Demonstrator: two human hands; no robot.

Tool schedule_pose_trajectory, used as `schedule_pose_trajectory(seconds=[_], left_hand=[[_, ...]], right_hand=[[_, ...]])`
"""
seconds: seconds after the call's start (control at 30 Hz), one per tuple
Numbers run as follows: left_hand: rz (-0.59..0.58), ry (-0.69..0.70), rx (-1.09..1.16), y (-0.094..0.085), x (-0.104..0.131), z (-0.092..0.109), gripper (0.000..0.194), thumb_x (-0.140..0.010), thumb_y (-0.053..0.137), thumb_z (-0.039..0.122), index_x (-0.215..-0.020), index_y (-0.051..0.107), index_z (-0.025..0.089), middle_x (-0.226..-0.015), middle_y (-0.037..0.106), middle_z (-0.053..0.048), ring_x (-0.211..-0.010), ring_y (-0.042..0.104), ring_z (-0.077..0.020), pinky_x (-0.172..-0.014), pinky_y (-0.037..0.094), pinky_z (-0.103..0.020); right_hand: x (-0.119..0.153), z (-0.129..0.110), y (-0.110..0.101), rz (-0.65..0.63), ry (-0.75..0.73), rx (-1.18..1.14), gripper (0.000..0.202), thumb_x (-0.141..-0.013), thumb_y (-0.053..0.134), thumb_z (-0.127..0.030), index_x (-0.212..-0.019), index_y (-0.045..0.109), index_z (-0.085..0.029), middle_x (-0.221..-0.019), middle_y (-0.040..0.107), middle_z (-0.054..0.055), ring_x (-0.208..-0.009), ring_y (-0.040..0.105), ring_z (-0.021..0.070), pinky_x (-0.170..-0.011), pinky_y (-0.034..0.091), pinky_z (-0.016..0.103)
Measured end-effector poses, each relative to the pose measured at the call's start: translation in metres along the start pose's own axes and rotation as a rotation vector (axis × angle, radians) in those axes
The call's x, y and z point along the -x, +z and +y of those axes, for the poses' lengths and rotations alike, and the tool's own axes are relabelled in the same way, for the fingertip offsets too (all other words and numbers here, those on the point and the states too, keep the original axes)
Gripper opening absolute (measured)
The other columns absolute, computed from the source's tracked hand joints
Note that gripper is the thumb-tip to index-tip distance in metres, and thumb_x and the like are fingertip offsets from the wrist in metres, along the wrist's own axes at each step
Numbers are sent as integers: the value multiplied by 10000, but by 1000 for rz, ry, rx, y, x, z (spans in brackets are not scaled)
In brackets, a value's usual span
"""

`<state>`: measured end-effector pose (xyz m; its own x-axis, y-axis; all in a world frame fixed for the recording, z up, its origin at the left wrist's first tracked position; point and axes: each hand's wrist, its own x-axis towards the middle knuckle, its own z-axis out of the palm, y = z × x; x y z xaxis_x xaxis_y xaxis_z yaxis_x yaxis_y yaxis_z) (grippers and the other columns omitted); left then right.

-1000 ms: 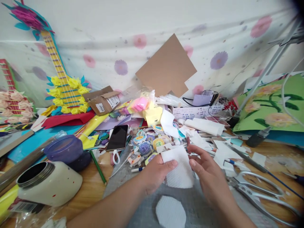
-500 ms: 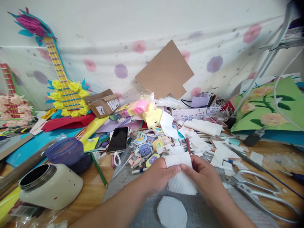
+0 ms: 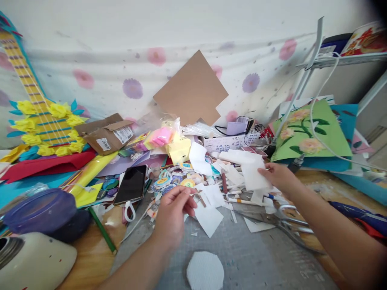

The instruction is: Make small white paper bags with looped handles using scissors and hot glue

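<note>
My right hand [image 3: 277, 176] pinches a thin white sheet of paper [image 3: 255, 174] by its edge, over the pile at the right. My left hand [image 3: 173, 213] is held over the grey cutting mat [image 3: 254, 249], its thumb and fingertips closed together. Whether anything is between them cannot be made out. Just right of those fingertips lies a square white paper piece [image 3: 209, 221]. Nearer to me, a white textured octagon-like piece [image 3: 205, 270] rests flat on the mat. Scissors [image 3: 281, 221] with metal handles lie beneath my right forearm.
Round decorated paper pieces and white scraps [image 3: 234, 176] heap up beyond the mat. A phone [image 3: 131, 184], green pencil [image 3: 102, 231], purple tub [image 3: 39, 209] and cream jar [image 3: 45, 257] are at left. Behind stand a cardboard box [image 3: 105, 135] and brown board [image 3: 192, 92].
Both hands held a folded white textured piece together; now they are apart, the right one out to the right with a white sheet. The view has turned rightward. The octagon stays on the mat.
</note>
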<state>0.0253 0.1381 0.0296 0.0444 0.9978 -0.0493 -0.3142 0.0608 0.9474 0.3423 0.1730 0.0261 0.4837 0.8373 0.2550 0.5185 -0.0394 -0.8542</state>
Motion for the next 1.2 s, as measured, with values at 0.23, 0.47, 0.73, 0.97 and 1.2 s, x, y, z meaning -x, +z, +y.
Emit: schedule_pose_trajectory(seconds=[0.23, 0.47, 0.73, 0.97, 1.2], left_hand=[[237, 193, 230, -10, -17, 11, 131, -688, 675, 261, -695, 654, 131, -474, 564, 22, -434, 468, -76, -403, 360, -167], [319, 254, 256, -17, -26, 15, 97, -692, 639, 236, -682, 633, 140, -460, 558, 34, -415, 463, -71, -393, 345, -163], [297, 230, 316, -21, -30, 19, 102, -727, 634, 252, -719, 613, 152, -485, 586, 41, -419, 500, -64, -425, 376, -157], [-397, -334, 545, 5, 7, -3, 593, -738, 574, 611, -1090, 610, 135, -1125, 661, -179, -945, 656, -294, -734, 518, -376], [-403, -382, 539, 7, 15, -12, 470, -691, 726, 308, -1103, 627, 105, -1046, 705, -141, -978, 634, -273, -886, 457, -374]], right_hand=[[19, -45, 68, -276, -385, 343, 229, -854, 615, -281, -1061, 610, -183, -1077, 626, 47, -965, 596, 197, -860, 483, 419], [30, -81, 148, -510, -584, 386, 288, -897, 556, -305, -1158, 560, -183, -1219, 567, 78, -1039, 579, 222, -872, 485, 448], [-8, -106, 121, -280, -369, 183, 278, -912, 527, -341, -1094, 581, -138, -1025, 640, 43, -829, 643, 179, -698, 546, 346], [75, -120, 46, -240, -650, 14, 235, -891, 495, -290, -1085, 622, -250, -1054, 703, 33, -930, 661, 217, -750, 529, 338], [149, -64, 26, -464, -1232, 313, 400, -797, 494, -46, -1152, 544, -222, -1288, 600, 41, -1277, 444, 194, -1105, 234, 411]])
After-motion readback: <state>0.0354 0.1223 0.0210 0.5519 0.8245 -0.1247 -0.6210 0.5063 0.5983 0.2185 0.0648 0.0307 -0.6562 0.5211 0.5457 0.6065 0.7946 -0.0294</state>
